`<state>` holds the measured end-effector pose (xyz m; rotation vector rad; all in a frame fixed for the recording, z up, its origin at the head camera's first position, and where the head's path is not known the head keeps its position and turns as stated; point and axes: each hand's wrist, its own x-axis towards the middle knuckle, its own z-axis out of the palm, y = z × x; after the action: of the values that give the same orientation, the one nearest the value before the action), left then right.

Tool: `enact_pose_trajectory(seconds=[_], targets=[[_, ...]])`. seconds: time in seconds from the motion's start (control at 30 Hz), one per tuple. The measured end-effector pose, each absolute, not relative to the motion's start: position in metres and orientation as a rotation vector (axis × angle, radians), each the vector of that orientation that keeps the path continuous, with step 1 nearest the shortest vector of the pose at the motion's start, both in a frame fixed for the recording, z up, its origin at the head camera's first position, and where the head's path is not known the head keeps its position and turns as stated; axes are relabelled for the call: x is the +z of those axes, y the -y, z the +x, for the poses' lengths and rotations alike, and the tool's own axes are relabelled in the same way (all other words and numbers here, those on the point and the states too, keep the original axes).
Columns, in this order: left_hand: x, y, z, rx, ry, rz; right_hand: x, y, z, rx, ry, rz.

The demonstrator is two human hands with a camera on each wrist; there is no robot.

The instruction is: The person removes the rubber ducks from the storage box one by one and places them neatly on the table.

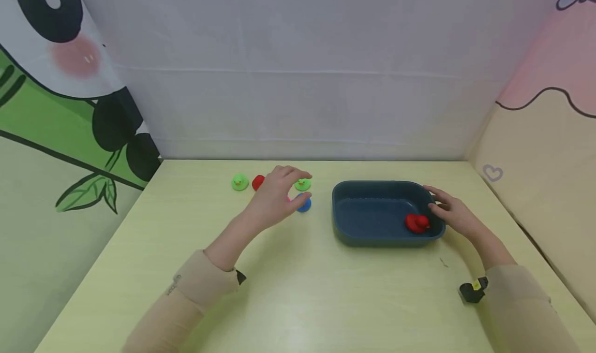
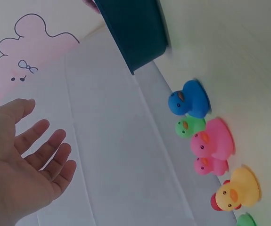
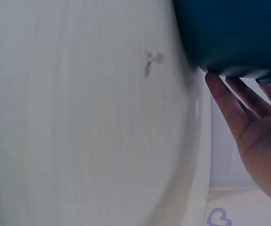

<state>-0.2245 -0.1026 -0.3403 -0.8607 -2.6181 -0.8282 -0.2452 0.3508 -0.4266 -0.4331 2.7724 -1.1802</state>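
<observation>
My left hand [image 1: 274,195] hovers over a group of rubber ducks, its fingers loosely spread and holding nothing. Seen from the left wrist, the group has a blue duck [image 2: 195,100], a green duck [image 2: 188,126], two pink ducks [image 2: 215,140], a yellow duck [image 2: 243,187], a red one [image 2: 215,203] mostly hidden behind it, and another green duck [image 2: 245,220] cut off by the frame. On the right, my right hand [image 1: 453,216] grips the end of a dark blue basin [image 1: 368,218], thumb over the rim and fingers against the outside. A red duck [image 1: 416,223] lies inside near that end.
A pale wood-look table [image 1: 354,296] carries everything. White cloth [image 1: 302,109] stands along its back edge, with printed panels at left and right. A small black device [image 1: 472,292] is by the right sleeve.
</observation>
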Motion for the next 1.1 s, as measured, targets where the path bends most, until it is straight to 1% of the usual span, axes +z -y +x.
enact_pose_trajectory(seconds=[0.37, 0.7, 1.1], targets=[[-0.341, 0.056, -0.219, -0.957, 2.556, -0.997, -0.433, -0.354, -0.249, -1.224, -2.755, -0.43], [-0.345, 0.018, -0.217, -1.022, 2.577, -1.157, -0.429, -0.355, -0.247, -1.297, -2.681, -0.394], [-0.373, -0.021, -0.23, -1.1, 2.554, -1.307, -0.434, -0.358, -0.25, -1.347, -2.682, -0.406]])
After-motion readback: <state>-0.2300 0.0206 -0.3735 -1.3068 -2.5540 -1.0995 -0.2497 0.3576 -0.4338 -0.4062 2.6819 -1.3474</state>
